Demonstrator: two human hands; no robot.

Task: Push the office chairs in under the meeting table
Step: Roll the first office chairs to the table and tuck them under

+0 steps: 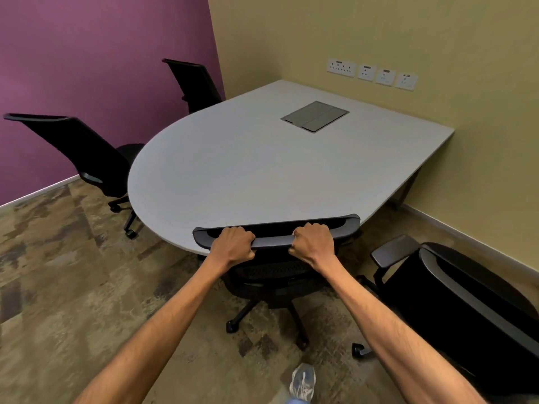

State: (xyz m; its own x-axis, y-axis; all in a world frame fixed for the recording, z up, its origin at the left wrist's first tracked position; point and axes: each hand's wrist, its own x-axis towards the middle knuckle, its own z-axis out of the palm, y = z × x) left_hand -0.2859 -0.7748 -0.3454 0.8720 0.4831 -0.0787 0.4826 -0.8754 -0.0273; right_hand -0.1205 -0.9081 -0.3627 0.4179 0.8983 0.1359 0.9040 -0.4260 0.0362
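— Far left, at nine o'clock?

— Black office chair (84,154), backrest leaning away from the grey meeting table (233,170), seat tucked partly beneath the rounded edge, castors out on the patterned carpet (58,272). Purple wall (87,68) behind.

— Further along, toward eleven o'clock?

— Second black chair (195,83), only the backrest showing above the tabletop, close against the far curve of the table, right at the corner where purple meets the yellow wall (320,33).

— On the tabletop?

— Grey cable hatch (315,116), flaps closed, set flush toward one o'clock. Otherwise bare surface. On the wall beyond, a row of white sockets (372,73).

— Centre, six o'clock side of the table?

— Third chair (274,275), pushed up to the near edge, top rail overlapping the table rim, base and castors visible below on the carpet. Left hand (234,244) clenched over the top rail, knuckles up, fingers wrapped to the far side. Right hand (313,243) just beside, gripping the same rail in the same way, thumb underneath. Both forearms stretched straight out.

— Lower down?

— One pale sneaker (303,381) on the carpet at six o'clock, behind the chair base.

— Right, around four o'clock?

— Fourth chair (466,310), well clear of the table, backrest turned toward the camera, armrest pad (395,250) pointing at the table corner, one castor (360,349) near the held chair's base. Yellow wall and skirting just behind.
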